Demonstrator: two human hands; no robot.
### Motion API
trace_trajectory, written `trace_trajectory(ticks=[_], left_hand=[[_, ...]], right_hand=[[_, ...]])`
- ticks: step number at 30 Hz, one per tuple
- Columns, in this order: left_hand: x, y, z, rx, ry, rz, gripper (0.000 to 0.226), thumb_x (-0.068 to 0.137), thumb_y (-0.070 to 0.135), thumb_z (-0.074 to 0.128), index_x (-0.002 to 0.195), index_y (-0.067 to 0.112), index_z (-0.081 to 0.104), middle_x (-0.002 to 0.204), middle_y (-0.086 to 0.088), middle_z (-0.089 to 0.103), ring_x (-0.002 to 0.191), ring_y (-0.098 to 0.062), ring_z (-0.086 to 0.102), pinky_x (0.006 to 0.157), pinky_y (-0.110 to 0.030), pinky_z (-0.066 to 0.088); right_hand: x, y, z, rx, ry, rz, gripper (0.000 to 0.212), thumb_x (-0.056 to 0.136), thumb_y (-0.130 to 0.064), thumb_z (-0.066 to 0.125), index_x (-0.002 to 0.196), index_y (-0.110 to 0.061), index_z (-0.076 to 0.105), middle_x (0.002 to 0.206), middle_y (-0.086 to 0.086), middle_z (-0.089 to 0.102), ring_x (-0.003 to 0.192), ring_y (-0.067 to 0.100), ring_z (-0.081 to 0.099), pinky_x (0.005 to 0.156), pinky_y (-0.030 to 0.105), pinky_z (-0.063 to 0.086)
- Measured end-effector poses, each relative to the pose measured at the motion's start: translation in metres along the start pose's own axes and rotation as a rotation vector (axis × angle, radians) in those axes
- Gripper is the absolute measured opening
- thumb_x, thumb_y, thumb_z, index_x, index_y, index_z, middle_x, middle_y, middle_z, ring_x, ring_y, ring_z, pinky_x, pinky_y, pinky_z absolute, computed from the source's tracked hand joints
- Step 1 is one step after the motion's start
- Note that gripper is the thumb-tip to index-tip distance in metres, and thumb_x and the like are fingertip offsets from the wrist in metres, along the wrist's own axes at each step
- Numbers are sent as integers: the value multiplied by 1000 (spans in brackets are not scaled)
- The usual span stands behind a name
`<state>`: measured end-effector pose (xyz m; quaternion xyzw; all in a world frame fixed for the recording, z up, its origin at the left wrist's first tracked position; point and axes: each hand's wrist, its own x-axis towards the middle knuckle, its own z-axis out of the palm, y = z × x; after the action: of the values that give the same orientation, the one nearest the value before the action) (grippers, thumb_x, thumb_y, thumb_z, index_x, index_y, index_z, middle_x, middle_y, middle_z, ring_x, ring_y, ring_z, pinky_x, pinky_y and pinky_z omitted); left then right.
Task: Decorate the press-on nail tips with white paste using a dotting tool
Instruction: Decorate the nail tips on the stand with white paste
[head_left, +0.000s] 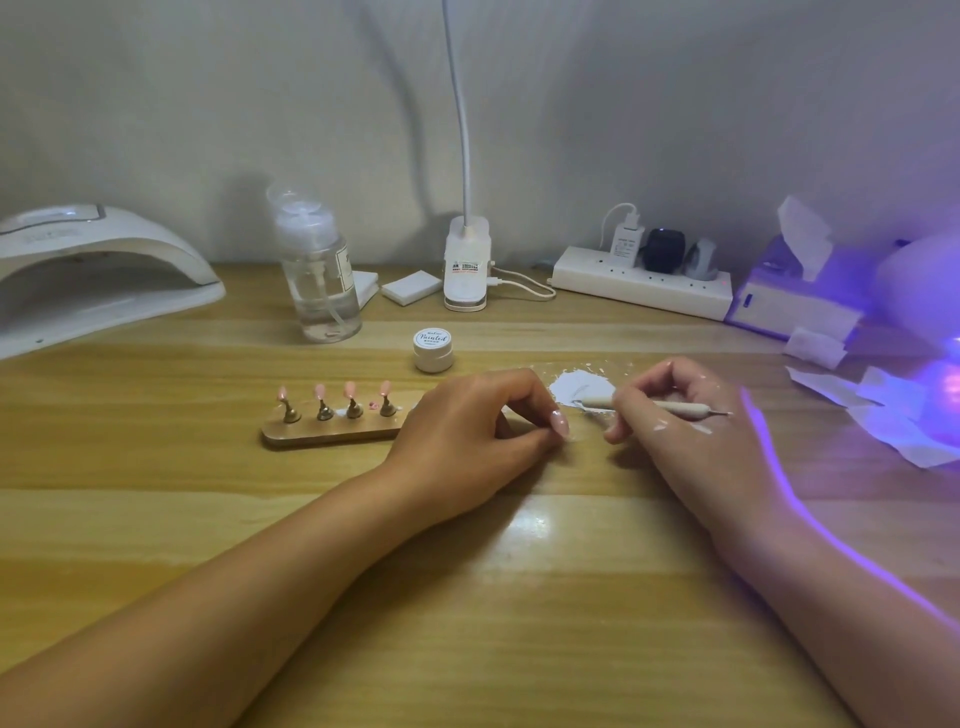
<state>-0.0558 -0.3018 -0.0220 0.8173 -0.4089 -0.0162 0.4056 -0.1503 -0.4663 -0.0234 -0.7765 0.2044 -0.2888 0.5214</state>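
The right grip (680, 415) pinches the dotting tool (597, 401) at the white paste (579, 385), mid-frame; left grip (467, 421) curled, contents unclear; bench (519, 613) open below.

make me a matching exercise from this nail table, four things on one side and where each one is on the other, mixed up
Things:
1 dotting tool
2 small jar
3 nail tips
4 pump bottle

Places:
A on the pegs of the wooden stand
B next to the nail lamp
C in the right hand
D lid on, behind the left hand

Pairs: 1-C, 2-D, 3-A, 4-B
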Motion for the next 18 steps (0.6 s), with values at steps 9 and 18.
trace_trajectory(ticks=[9, 18], left_hand=[[0, 0, -1, 6, -11, 7, 13, 86, 29, 72, 79, 37, 65, 87, 28, 68, 58, -1, 57, 59, -23, 36], [1, 0, -1, 19, -12, 26, 16, 86, 26, 73, 78, 37, 64, 83, 29, 65, 57, -4, 57, 58, -25, 37]], right_hand=[[-11, -19, 3, 304, 27, -10, 16, 89, -18, 72, 84, -18, 57, 64, -4, 67, 45, 8, 54, 38, 18, 38], [-18, -18, 11, 295, -24, 79, 28, 80, -6, 64, 62, -16, 45, 49, 7, 63, 37, 9, 48, 38, 15, 37]])
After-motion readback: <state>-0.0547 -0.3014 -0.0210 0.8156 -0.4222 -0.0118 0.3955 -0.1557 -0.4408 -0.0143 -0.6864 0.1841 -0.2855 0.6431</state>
